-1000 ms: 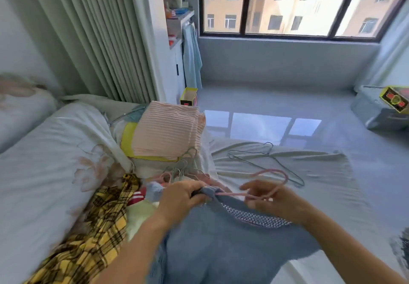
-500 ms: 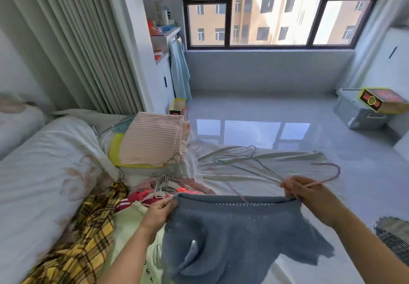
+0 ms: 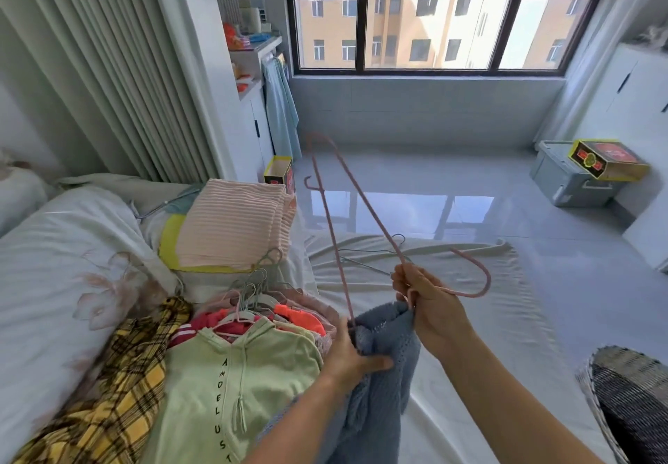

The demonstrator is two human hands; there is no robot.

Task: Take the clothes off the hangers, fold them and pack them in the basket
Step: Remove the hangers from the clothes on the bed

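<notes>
Your right hand [image 3: 432, 304] pinches the thin pink wire hanger [image 3: 327, 225], its long axis rising away; your left hand [image 3: 352, 351] grips the blue knitted sweater [image 3: 383, 362] below.

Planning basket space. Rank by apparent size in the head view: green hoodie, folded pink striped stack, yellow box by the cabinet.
1. green hoodie, though it lies nearest the camera
2. folded pink striped stack
3. yellow box, farthest away

One legible inscription is noted — dark capital letters printed in a vertical line down the front of the pale green hooded top [image 3: 231, 373], read as "AMDELUST". Markings on the yellow-edged box [image 3: 607, 159] at the far right are seen but cannot be read.
</notes>
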